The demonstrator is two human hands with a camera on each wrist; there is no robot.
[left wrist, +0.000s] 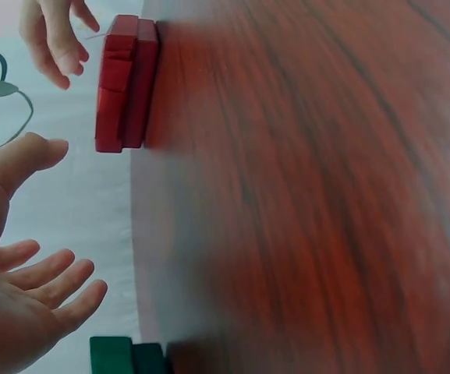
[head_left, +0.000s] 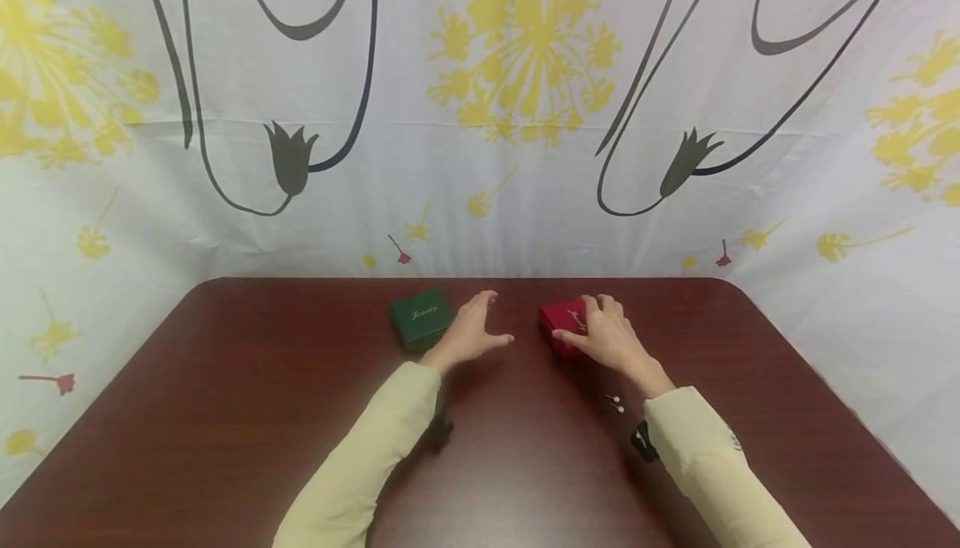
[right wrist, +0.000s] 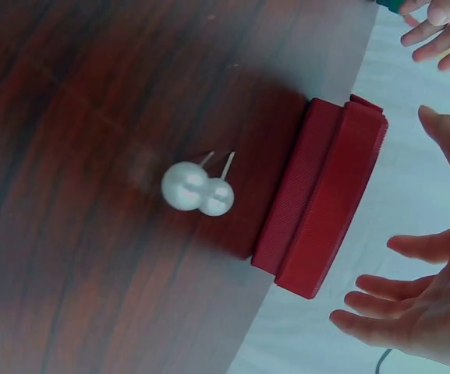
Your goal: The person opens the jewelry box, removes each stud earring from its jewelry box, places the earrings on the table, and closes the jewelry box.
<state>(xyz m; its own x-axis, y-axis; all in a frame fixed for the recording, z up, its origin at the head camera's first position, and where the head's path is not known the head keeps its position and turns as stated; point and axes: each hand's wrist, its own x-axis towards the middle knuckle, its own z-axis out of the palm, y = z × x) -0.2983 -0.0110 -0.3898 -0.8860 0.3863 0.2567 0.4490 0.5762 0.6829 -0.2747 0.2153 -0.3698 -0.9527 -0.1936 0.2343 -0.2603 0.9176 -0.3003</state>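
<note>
A closed red jewelry box (head_left: 555, 321) with gold lettering lies on the table. My right hand (head_left: 611, 336) hovers over its right side, fingers spread, and the right wrist view shows a gap between the fingers and the red box (right wrist: 318, 195). Nearer me lie two pearl stud earrings (right wrist: 197, 189), side by side on the wood. Left of the red box is a closed green box (head_left: 418, 317) marked "Jewelry". My left hand (head_left: 468, 333) is raised beside the green box, thumb apart from the fingers, holding nothing. Only a corner of the green box (left wrist: 111, 356) shows in the left wrist view.
The dark reddish-brown wooden table (head_left: 225, 398) ends at a rounded back edge. Behind it hangs a white curtain (head_left: 360, 215) with yellow and grey flower prints, which also borders both sides. Each wrist bears a black strap-like device (head_left: 643, 441).
</note>
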